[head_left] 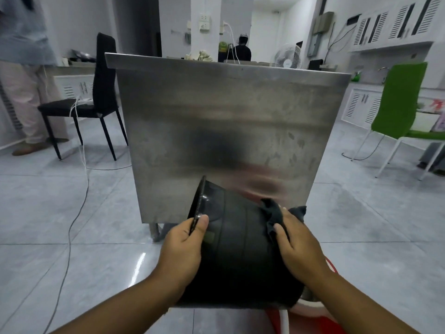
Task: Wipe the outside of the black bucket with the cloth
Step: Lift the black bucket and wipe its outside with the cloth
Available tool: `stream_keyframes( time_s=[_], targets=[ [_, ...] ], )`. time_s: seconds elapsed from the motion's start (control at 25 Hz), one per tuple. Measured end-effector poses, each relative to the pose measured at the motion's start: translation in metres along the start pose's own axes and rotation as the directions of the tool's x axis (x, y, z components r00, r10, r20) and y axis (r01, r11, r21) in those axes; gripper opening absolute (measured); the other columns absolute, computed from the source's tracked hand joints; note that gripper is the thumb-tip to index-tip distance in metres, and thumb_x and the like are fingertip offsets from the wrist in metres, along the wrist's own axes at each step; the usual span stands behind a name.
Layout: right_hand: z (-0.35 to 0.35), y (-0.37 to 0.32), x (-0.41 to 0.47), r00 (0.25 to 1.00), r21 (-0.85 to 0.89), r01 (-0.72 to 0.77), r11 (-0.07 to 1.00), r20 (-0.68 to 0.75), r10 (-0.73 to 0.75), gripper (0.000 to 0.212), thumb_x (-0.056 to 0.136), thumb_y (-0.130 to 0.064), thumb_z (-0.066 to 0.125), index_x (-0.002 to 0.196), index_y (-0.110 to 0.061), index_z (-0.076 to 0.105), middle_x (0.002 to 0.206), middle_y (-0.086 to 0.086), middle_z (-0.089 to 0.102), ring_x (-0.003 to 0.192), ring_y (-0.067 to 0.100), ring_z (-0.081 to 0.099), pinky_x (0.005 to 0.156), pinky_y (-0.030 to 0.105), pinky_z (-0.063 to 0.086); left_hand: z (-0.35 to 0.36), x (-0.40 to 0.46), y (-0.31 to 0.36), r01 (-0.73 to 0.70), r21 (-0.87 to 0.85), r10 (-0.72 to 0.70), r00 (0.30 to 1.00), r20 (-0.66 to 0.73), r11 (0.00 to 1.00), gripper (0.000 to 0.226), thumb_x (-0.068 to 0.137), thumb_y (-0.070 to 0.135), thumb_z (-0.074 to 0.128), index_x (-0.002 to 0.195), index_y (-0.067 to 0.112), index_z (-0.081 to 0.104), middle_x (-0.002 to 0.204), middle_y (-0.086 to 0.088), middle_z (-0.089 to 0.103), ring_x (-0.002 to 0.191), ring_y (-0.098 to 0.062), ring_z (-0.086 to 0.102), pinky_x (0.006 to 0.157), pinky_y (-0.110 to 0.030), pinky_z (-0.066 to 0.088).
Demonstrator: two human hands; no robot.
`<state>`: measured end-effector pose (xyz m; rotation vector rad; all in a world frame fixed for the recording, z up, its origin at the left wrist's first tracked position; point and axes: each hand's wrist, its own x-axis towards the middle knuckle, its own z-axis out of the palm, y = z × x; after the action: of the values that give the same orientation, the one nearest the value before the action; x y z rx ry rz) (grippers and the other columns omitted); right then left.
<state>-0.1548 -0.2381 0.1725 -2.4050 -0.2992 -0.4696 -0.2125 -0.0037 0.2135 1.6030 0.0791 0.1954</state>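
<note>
We see the black chair (pixel 103 92) at 10 o'clock, cable trailing off it across the floor (pixel 72 213). Steel counter (pixel 228 121) dead centre, running toward 12. Black bucket (pixel 240 244) is tipped on its side at 6 o'clock, at the counter's near edge, rim (pixel 198 201) pointing to 10. Our left hand (pixel 183 249) grips the rim, thumb on the outer wall, fingers curled over the edge. Our right hand (pixel 298 242) lies on the bucket's upper right wall, fingers (pixel 280 233) pinching the dark cloth (pixel 277 213) against it; cloth bunches toward 1 o'clock. Something red below the bucket, can't tell what. Green chair (pixel 395 104) at 2 o'clock.
</note>
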Motion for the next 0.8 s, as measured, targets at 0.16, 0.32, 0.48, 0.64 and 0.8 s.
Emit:
stream_keyframes(
  time_s=[0.16,0.32,0.48,0.64,0.8],
  targets=[
    [0.019,-0.016,-0.020,0.982,-0.009,0.181,0.983,0.048,-0.180,0.063,0.098,-0.040,0.034,0.152,-0.044,0.002,0.160,-0.029,0.001,0.149,-0.002,0.002,0.122,0.034,0.010,-0.005,0.009,0.003,0.018,0.010,-0.017,0.995,-0.099,1.000,0.038,0.097,0.038,0.044,0.092,0.013,0.072,0.084,-0.004,0.078,0.087,-0.019,0.072,0.079,-0.032,0.056],
    [0.038,-0.036,-0.034,0.879,-0.132,0.467,0.874,0.172,-0.444,0.066,0.099,-0.038,0.034,0.156,-0.028,0.002,0.165,-0.015,-0.003,0.152,0.011,-0.002,0.123,0.039,0.007,0.002,0.003,0.001,0.023,0.031,-0.022,0.998,-0.055,0.999,0.038,0.097,0.037,0.045,0.089,0.011,0.071,0.080,-0.004,0.078,0.077,-0.013,0.073,0.065,-0.022,0.055],
    [0.026,-0.053,-0.017,0.892,0.018,0.440,0.898,0.112,-0.439,0.062,0.099,-0.032,0.039,0.156,-0.020,0.018,0.163,-0.008,0.020,0.150,0.005,0.013,0.121,0.029,0.014,0.008,-0.011,-0.009,-0.109,0.084,0.102,0.991,0.088,0.990,0.044,0.085,0.047,0.050,0.085,0.009,0.070,0.080,-0.013,0.075,0.082,-0.030,0.071,0.073,-0.043,0.058],
    [0.005,-0.032,0.012,0.993,0.185,0.041,0.982,0.097,-0.060,0.038,0.103,-0.032,0.037,0.139,-0.030,0.048,0.132,-0.008,0.058,0.121,0.010,0.053,0.097,0.027,0.041,0.012,-0.017,-0.006,-0.252,0.184,0.227,0.963,0.146,0.950,0.054,0.081,0.054,0.048,0.076,0.003,0.065,0.063,-0.011,0.066,0.065,-0.027,0.064,0.063,-0.042,0.053],
    [-0.012,0.009,0.023,0.959,0.041,-0.260,0.965,0.123,0.254,0.033,0.104,-0.031,0.037,0.096,-0.013,0.064,0.095,0.010,0.068,0.092,0.030,0.062,0.080,0.040,0.048,0.002,-0.005,0.000,-0.140,0.139,0.138,0.990,0.022,0.980,0.041,0.087,0.045,0.049,0.086,0.011,0.073,0.079,-0.005,0.077,0.075,-0.013,0.071,0.071,-0.027,0.057]
  ],
)
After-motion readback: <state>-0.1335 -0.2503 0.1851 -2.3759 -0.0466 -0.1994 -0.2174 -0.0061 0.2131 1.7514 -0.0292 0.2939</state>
